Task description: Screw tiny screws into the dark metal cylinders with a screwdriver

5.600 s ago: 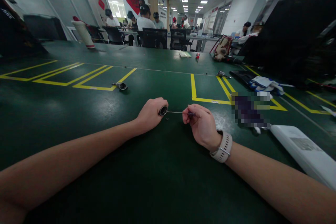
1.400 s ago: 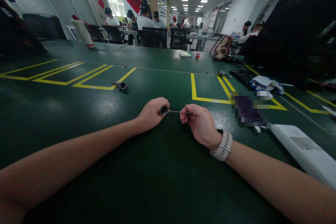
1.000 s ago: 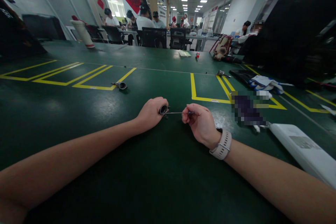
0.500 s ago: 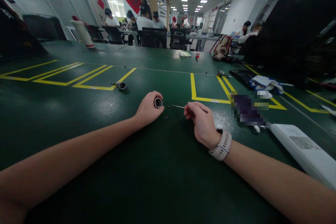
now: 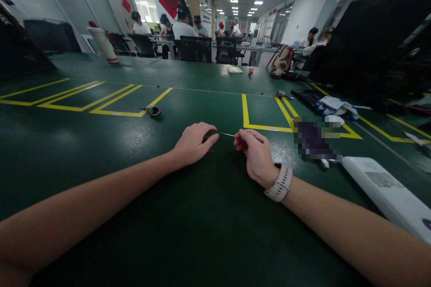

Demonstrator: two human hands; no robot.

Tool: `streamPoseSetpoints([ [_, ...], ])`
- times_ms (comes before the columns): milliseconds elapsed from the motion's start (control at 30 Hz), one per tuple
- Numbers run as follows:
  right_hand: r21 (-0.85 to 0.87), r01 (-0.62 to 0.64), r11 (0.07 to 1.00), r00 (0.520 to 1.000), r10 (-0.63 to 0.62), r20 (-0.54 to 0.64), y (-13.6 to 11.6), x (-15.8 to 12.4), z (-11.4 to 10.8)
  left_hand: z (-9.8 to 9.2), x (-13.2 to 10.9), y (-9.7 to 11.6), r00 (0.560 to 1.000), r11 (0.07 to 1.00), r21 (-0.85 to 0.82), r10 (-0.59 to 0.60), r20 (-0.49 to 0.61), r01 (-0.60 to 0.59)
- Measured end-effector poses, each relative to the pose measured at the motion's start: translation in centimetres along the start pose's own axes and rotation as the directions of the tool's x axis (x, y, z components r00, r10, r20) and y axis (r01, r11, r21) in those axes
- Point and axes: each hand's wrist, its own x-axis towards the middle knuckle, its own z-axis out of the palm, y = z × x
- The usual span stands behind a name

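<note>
My left hand (image 5: 193, 143) is palm down over the green table (image 5: 188, 233), fingers curled and thumb near the index fingertip. A dark shape shows in the hollow between them, too hidden to name. Small rings (image 5: 210, 151) lie just below the thumb. My right hand (image 5: 254, 150), with a pale watch strap at the wrist, pinches a thin metal pick (image 5: 227, 134). The pick points left, its tip close to my left fingertips.
A metal fitting (image 5: 153, 110) lies beyond my left hand, and another (image 5: 280, 94) at the back right. Yellow tape (image 5: 269, 128) marks the table. On the right are a white device (image 5: 384, 184) and gloves (image 5: 336, 106). People sit at far tables.
My left hand has turned palm down, so the round metal part whose open end showed is now out of sight. My right hand stays almost in place with the pick.
</note>
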Motion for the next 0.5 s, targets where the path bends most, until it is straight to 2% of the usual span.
streamPoseSetpoints([
  [133, 0.053, -0.003, 0.999, 0.998, 0.006, -0.069, -0.1, 0.3, 0.3, 0.0, -0.2, 0.5, 0.978, 0.984, 0.007, 0.178, 0.106, -0.179],
  [267, 0.08, 0.005, 0.997, 0.99, 0.006, -0.138, -0.2, 1.3, 0.0, -0.1, -0.2, 0.6, 0.963, 0.976, 0.062, 0.193, 0.187, -0.208],
  [500, 0.101, 0.057, 0.993, 0.953, -0.024, -0.302, -0.4, 4.9, -2.5, 0.1, 0.0, 0.1, 0.945, 0.958, 0.07, 0.261, 0.198, -0.279],
])
